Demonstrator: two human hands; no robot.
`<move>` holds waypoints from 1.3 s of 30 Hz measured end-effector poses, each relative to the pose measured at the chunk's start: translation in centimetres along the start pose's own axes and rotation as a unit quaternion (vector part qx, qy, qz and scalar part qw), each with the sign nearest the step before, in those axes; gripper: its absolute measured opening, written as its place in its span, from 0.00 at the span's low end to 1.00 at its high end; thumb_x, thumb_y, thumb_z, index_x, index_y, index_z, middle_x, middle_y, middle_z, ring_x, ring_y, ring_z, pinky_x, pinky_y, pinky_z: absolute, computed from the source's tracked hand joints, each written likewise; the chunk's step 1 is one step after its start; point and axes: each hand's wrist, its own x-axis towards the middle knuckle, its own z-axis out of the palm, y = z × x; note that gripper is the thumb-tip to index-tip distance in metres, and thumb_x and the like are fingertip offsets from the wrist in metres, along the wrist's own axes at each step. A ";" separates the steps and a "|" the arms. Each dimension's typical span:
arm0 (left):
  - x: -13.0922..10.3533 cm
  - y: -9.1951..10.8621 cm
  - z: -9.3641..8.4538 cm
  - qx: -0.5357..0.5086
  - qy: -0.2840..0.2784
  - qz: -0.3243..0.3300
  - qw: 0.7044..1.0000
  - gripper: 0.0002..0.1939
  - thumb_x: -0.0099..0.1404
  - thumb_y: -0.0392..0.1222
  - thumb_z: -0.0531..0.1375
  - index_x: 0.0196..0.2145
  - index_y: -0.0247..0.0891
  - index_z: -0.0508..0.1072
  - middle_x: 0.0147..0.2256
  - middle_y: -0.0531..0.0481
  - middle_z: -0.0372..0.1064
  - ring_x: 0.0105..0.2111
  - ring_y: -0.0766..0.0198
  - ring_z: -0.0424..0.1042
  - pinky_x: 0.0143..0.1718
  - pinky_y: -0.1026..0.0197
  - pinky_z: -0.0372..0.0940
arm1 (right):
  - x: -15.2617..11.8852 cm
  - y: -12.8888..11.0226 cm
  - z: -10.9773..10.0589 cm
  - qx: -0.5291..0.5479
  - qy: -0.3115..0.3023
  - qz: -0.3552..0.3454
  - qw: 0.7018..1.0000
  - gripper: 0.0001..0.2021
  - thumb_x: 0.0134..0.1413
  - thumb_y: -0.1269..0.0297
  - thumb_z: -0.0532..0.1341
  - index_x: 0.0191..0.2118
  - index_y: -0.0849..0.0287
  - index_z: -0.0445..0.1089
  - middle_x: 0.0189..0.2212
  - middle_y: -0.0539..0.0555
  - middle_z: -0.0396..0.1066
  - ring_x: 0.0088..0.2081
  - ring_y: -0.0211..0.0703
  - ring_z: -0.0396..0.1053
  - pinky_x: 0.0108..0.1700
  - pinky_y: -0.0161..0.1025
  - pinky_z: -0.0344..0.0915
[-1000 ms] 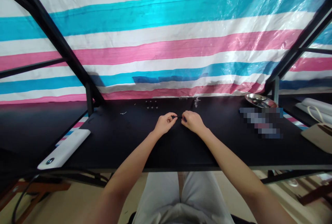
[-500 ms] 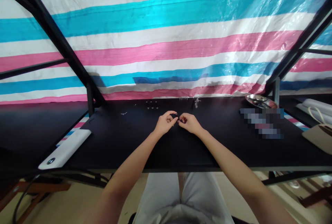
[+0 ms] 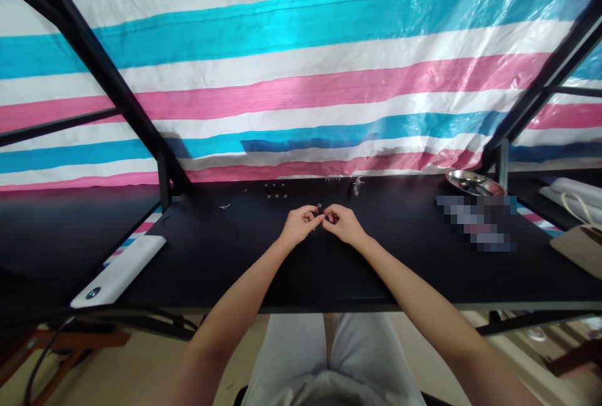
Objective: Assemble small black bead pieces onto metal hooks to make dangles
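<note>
My left hand [image 3: 300,223] and my right hand [image 3: 343,222] meet over the middle of the black table [image 3: 207,255]. Their thumbs and fingers are curled inward, and the fingertips touch or nearly touch. Whatever they pinch is too small and too hidden to name. Just beyond the fingertips lies a small pale ring [image 3: 319,206] on the tabletop. Farther back, two short rows of small silvery pieces [image 3: 276,191] are set out on the left. A line of small metal pieces [image 3: 332,179] and a little clear bundle [image 3: 357,187] lie near the back edge.
A white device with a round dial [image 3: 117,271] lies at the left edge. A shiny metal dish [image 3: 475,191] stands at the back right, behind a blurred-out patch. A bit of pale thread [image 3: 224,206] lies left of centre. Slanting black frame bars [image 3: 108,76] flank the striped sheet [image 3: 320,92].
My left fingers have drawn in toward the thumb, and the hands are closer together at the tips. The small ring now shows on the table beyond them.
</note>
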 end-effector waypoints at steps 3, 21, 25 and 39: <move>0.0 0.3 -0.1 0.017 0.008 0.011 1.000 0.18 0.53 0.52 0.60 0.35 0.34 0.71 0.15 0.57 0.62 0.13 0.73 0.59 0.15 0.70 0.55 | -0.1 0.3 0.1 0.004 0.011 -0.007 1.000 0.04 0.48 0.64 0.57 0.29 0.59 0.66 0.19 0.46 0.59 0.22 0.33 0.57 0.27 0.31 0.57; 5.4 -3.1 -3.4 0.245 0.152 -0.031 0.957 0.08 0.53 0.43 0.59 0.29 0.36 0.73 0.18 0.51 0.69 0.22 0.64 0.70 0.29 0.64 0.60 | 0.1 1.9 -0.5 -0.042 -0.048 0.006 0.998 0.09 0.51 0.66 0.54 0.37 0.58 0.69 0.27 0.50 0.69 0.26 0.35 0.64 0.33 0.33 0.61; 6.3 -3.6 -4.2 0.280 0.154 -0.094 0.943 0.08 0.52 0.42 0.59 0.30 0.37 0.74 0.20 0.49 0.71 0.26 0.62 0.71 0.29 0.64 0.60 | 0.1 2.1 -0.6 -0.048 -0.060 0.012 0.997 0.09 0.51 0.67 0.54 0.36 0.58 0.70 0.27 0.50 0.69 0.26 0.35 0.64 0.32 0.33 0.61; 7.0 -4.2 -3.7 0.331 0.179 -0.094 0.922 0.11 0.55 0.44 0.58 0.34 0.39 0.75 0.31 0.45 0.73 0.32 0.58 0.71 0.33 0.61 0.61 | 0.2 1.9 -0.8 -0.053 -0.073 0.016 0.996 0.09 0.51 0.67 0.54 0.36 0.59 0.70 0.28 0.51 0.70 0.26 0.35 0.64 0.32 0.33 0.61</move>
